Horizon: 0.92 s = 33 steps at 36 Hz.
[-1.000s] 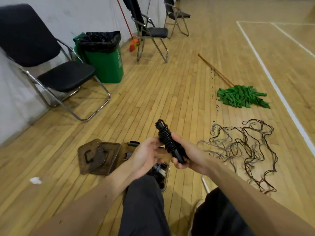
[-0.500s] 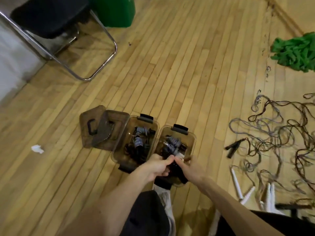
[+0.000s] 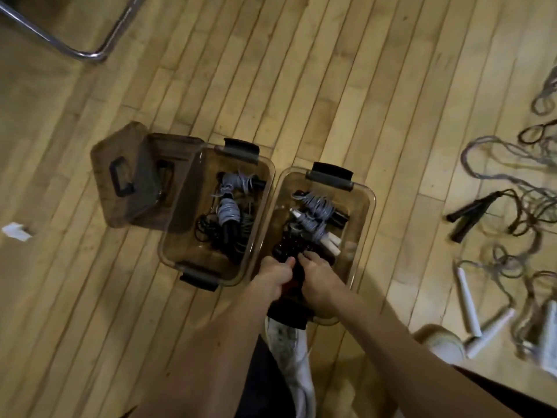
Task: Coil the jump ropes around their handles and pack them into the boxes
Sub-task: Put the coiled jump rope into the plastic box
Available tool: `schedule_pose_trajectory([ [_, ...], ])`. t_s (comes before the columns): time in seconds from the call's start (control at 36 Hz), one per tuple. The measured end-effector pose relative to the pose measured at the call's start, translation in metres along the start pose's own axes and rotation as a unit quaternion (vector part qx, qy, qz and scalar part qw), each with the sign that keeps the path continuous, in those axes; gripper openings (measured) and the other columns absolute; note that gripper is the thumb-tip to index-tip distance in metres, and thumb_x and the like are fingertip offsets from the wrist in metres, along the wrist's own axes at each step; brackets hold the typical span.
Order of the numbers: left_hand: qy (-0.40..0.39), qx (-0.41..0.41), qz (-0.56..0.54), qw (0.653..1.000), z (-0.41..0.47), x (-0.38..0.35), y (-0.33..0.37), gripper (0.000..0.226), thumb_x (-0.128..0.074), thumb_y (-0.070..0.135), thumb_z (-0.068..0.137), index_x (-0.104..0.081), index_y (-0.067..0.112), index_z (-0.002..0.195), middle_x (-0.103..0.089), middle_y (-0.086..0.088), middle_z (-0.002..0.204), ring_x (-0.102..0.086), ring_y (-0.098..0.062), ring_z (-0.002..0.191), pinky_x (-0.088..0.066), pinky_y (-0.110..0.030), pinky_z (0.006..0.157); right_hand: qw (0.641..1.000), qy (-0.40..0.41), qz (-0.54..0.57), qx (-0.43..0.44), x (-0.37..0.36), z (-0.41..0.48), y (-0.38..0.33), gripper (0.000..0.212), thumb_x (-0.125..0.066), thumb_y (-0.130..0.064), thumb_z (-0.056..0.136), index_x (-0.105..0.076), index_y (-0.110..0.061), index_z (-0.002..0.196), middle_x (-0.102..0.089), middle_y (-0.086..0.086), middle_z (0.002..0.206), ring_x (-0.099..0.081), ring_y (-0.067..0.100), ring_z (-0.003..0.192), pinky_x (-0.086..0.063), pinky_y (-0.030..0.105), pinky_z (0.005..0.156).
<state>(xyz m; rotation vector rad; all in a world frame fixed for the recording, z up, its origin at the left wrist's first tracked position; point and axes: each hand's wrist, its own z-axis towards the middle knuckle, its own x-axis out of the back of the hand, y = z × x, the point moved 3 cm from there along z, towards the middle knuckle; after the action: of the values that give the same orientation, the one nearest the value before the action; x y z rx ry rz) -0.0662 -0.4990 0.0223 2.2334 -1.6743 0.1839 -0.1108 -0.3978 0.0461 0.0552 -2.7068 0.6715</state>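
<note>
Both hands down in near end of right-hand box. Left hand and right hand curled tight round black coiled jump rope, side by side, pressing it in beside grey-wound white-handled bundle. Left-hand box w/ more coiled ropes, lids stacked beside. Loose ropes tangled on wood floor, well apart to right.

A chrome chair leg is seen at the top left of the wooden floor; a scrap of white paper lies at the left edge.
</note>
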Motion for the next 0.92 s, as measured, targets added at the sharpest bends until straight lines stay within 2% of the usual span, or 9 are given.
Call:
schedule_pose_trajectory([
  [0.08,0.045,-0.016,0.066,0.997,0.010,-0.002,0.002,0.049,-0.067,0.037,0.094,-0.060,0.000,0.125,-0.066,-0.017,0.122,-0.062,-0.036,0.112,-0.055,-0.045,0.094,1.000,0.000,0.001,-0.004,0.002,0.007,-0.001,0.066,-0.044,0.000,0.100,-0.017,-0.008,0.160,-0.014,0.011,0.166,-0.018,0.034,0.151,-0.020,0.037,0.122],
  [0.19,0.106,-0.088,0.210,0.968,-0.008,-0.001,0.009,0.046,-0.061,0.043,0.097,-0.060,0.001,0.117,-0.065,-0.016,0.118,-0.062,-0.034,0.109,-0.048,-0.032,0.077,1.000,-0.018,0.016,-0.009,0.011,0.009,0.005,0.063,-0.046,-0.001,0.100,-0.025,-0.009,0.159,-0.022,0.011,0.164,-0.026,0.030,0.150,-0.026,0.035,0.119],
  [0.31,0.137,-0.173,0.392,0.893,-0.049,0.000,0.037,0.036,-0.056,0.039,0.101,-0.059,0.006,0.116,-0.061,-0.013,0.118,-0.060,-0.033,0.112,-0.046,-0.036,0.078,0.999,-0.019,0.050,0.007,0.028,-0.006,0.008,0.051,-0.045,-0.004,0.099,-0.048,-0.017,0.148,-0.052,0.011,0.144,-0.051,0.029,0.130,-0.045,0.035,0.103],
  [0.39,0.135,-0.241,0.507,0.817,-0.087,-0.001,0.067,0.026,-0.054,0.030,0.103,-0.061,0.007,0.112,-0.065,-0.012,0.113,-0.063,-0.033,0.108,-0.046,-0.037,0.074,0.999,0.003,0.039,0.014,0.058,-0.032,0.014,0.043,-0.041,-0.004,0.101,-0.059,-0.016,0.137,-0.060,0.009,0.135,-0.058,0.027,0.121,-0.047,0.029,0.091],
  [0.44,0.125,-0.282,0.534,0.788,-0.106,-0.007,0.084,0.020,-0.052,0.027,0.104,-0.061,0.009,0.108,-0.065,-0.011,0.110,-0.063,-0.031,0.104,-0.044,-0.036,0.072,0.999,0.027,0.038,0.014,0.085,-0.050,0.019,0.036,-0.043,-0.005,0.100,-0.066,-0.013,0.127,-0.065,0.010,0.128,-0.062,0.026,0.113,-0.050,0.030,0.091],
  [0.56,0.049,-0.375,0.461,0.803,-0.145,-0.056,0.101,0.028,-0.052,0.032,0.102,-0.066,0.010,0.092,-0.068,-0.006,0.090,-0.065,-0.024,0.083,-0.055,-0.037,0.072,0.996,0.090,0.015,-0.016,0.152,-0.114,0.058,0.032,-0.047,-0.014,0.103,-0.064,-0.014,0.130,-0.064,0.008,0.131,-0.062,0.026,0.117,-0.050,0.033,0.098],
  [0.67,-0.050,-0.416,0.436,0.797,-0.176,-0.137,0.093,0.027,-0.054,0.031,0.101,-0.069,0.010,0.095,-0.066,-0.008,0.088,-0.064,-0.026,0.083,-0.057,-0.044,0.077,0.990,0.132,0.015,-0.048,0.199,-0.178,0.123,0.027,-0.051,-0.017,0.102,-0.068,-0.017,0.123,-0.066,0.005,0.121,-0.064,0.021,0.103,-0.051,0.031,0.086],
  [0.78,-0.103,-0.389,0.412,0.818,-0.176,-0.209,0.070,0.023,-0.058,0.028,0.100,-0.067,0.007,0.097,-0.070,-0.010,0.088,-0.068,-0.028,0.082,-0.059,-0.044,0.075,0.979,0.150,0.081,-0.114,0.194,-0.213,0.200,0.014,-0.054,-0.018,0.101,-0.068,-0.020,0.103,-0.072,0.002,0.096,-0.068,0.015,0.078,-0.055,0.028,0.069],
  [0.92,-0.144,-0.304,0.380,0.862,-0.140,-0.269,0.028,0.020,-0.059,0.030,0.099,-0.063,0.015,0.086,-0.067,-0.005,0.075,-0.072,-0.024,0.073,-0.057,-0.033,0.062,0.940,0.176,0.203,-0.212,0.112,-0.202,0.299,0.019,-0.053,-0.013,0.100,-0.069,-0.003,0.103,-0.068,0.008,0.087,-0.062,0.023,0.077,-0.052,0.035,0.074],
])
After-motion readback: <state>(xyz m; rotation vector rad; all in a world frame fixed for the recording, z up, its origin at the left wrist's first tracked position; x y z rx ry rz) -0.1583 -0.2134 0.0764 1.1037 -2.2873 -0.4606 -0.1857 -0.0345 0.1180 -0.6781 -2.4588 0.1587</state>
